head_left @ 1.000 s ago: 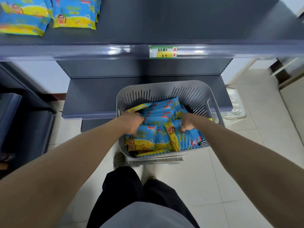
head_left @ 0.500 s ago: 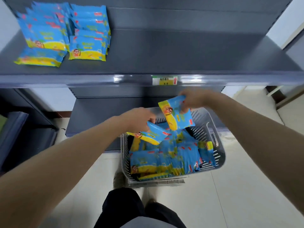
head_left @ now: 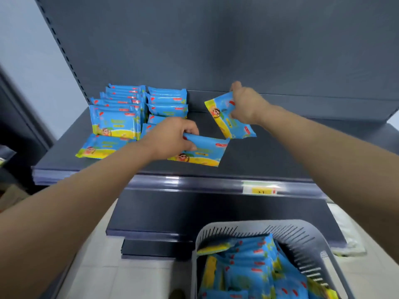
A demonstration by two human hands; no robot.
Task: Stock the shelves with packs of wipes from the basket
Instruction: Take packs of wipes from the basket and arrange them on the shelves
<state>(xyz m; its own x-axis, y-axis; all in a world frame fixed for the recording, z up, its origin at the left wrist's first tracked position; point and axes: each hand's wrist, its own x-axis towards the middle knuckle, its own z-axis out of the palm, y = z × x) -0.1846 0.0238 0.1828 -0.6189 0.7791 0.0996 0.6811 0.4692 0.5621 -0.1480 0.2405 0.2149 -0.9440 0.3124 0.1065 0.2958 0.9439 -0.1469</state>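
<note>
- The left hand [head_left: 172,137] holds a pack of wipes [head_left: 203,151]. Its fingers curl over the top edge, at the left end of the pack.
- This pack is blue with a yellow strip along the bottom. It is level and sits over the front part of the dark grey shelf [head_left: 280,152]. I cannot tell if it touches the shelf.
- The right hand [head_left: 246,104] holds a second pack [head_left: 228,121]. Its fingers and thumb pinch the far end of that pack.
- The second pack is tilted, with its yellow strip on the left side. It is farther back on the shelf. The two held packs are near each other but do not touch.
- On the left side of the shelf there is a left row of packs [head_left: 121,113] and a right row of packs [head_left: 168,104]. The rows are just beside each other and go back to the wall of the shelf.
- One flat pack [head_left: 101,145] lies in front of the left row, near the front edge.
- A grey basket [head_left: 302,240] with slits in its walls is low on the right, on the floor [head_left: 140,277].
- The packs in the basket [head_left: 254,272] are blue and yellow too, and they lie in a messy pile.
- A yellow price tag [head_left: 259,189] sticks to the front rail of the shelf, below the right arm.
- A lower shelf [head_left: 194,214] sits under the top one, behind the basket.
</note>
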